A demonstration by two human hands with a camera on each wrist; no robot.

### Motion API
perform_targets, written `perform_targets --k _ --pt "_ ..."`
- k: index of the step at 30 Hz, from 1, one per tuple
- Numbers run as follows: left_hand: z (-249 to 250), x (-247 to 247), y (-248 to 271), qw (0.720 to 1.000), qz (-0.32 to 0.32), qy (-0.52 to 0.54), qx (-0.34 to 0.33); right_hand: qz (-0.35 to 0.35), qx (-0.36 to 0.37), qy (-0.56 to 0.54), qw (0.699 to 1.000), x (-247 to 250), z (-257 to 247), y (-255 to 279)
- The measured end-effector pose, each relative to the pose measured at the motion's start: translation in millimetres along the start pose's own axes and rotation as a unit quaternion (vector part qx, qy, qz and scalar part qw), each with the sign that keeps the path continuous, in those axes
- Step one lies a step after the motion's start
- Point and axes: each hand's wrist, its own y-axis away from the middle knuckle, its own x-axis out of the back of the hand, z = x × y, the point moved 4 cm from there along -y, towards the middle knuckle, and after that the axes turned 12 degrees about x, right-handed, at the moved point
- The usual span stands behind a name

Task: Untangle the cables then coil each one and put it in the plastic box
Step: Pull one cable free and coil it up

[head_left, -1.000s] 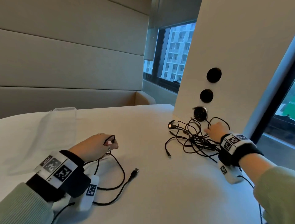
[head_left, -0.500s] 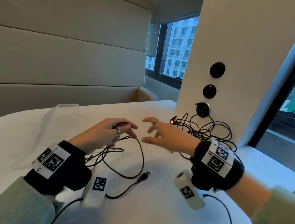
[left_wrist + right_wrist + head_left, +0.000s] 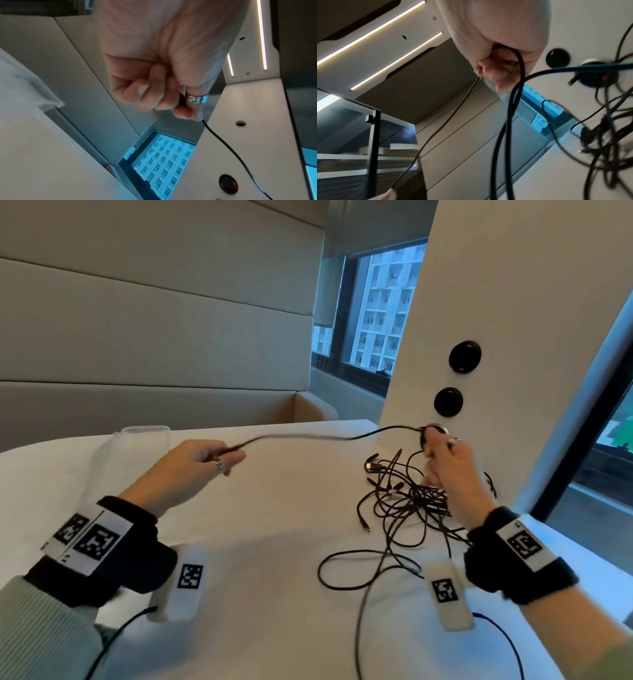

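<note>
One black cable [image 3: 308,437] stretches in the air between my two hands above the white table [image 3: 274,542]. My left hand [image 3: 219,457] pinches one end of it, its fingers curled round the cable [image 3: 223,146] in the left wrist view. My right hand [image 3: 433,448] is raised near the pillar and grips the same cable [image 3: 515,94], which hangs down from it in a long loop. A tangle of black cables [image 3: 407,494] lies on the table below the right hand. The clear plastic box [image 3: 137,446] stands at the far left of the table.
A white pillar [image 3: 513,337] with round black sockets [image 3: 464,356] rises at the table's right, close behind the tangle. Padded wall panels and a window lie beyond. A loose cable loop [image 3: 359,573] trails toward the table's front edge.
Both hands have lifted and moved apart. The right hand went from open near the left hand to gripping the cable by the pillar, drawing it out straight between the hands.
</note>
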Motion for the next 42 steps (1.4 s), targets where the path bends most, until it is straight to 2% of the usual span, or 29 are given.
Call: perform_targets --k 2,4,5,7,10,12,16,17,18,20,21,26,30,33,36,38,42 --pt "-9 13 -6 0.997 0.024 0.065 0.022 0.062 -0.007 -0.022 0.998 24 2 -4" --pt "-11 23 -8 0.992 0.030 0.119 0.025 0.070 -0.002 -0.019 0.997 36 -2 -4" --pt "-10 25 -7 0.992 0.030 0.123 0.016 0.041 0.002 -0.008 0.999 34 -4 -3" --pt "0 19 -3 0.995 0.025 0.098 -0.012 -0.061 0.019 0.044 0.997 15 -8 6" --pt "19 -9 9 0.994 -0.020 0.094 -0.060 -0.201 0.095 0.108 0.969 -27 -16 30" --pt "27 -33 19 0.992 -0.051 0.061 -0.098 -0.253 0.142 0.128 0.948 -49 -27 46" --pt "41 -67 39 0.976 -0.081 -0.072 -0.187 -0.329 0.209 0.141 0.910 -76 -47 72" --pt "44 -69 41 0.975 -0.107 -0.052 -0.185 -0.345 0.211 0.140 0.904 -79 -50 75" --pt "46 -70 42 0.975 -0.152 0.010 -0.164 -0.355 0.211 0.143 0.899 -80 -50 76" --pt "44 -65 40 0.957 -0.221 0.171 -0.082 -0.359 0.204 0.164 0.896 -75 -48 71" --pt "42 -59 38 0.947 -0.224 0.225 -0.044 -0.358 0.191 0.175 0.897 -69 -46 67" --pt "35 -18 18 0.920 -0.135 0.367 0.028 -0.346 0.086 0.207 0.911 -25 -22 49" --pt "18 16 3 0.859 -0.057 0.503 0.072 -0.354 0.036 0.288 0.889 10 1 44" --pt "3 32 -6 0.827 -0.019 0.555 0.084 -0.376 0.011 0.269 0.887 23 8 50" --pt "-4 37 -7 0.802 0.015 0.590 0.096 -0.414 0.003 0.307 0.857 27 17 57" --pt "-3 37 -5 0.800 0.026 0.591 0.100 -0.396 -0.029 0.274 0.876 25 20 60" --pt "12 26 2 0.830 0.013 0.547 0.104 -0.270 -0.047 0.126 0.953 16 -1 58"
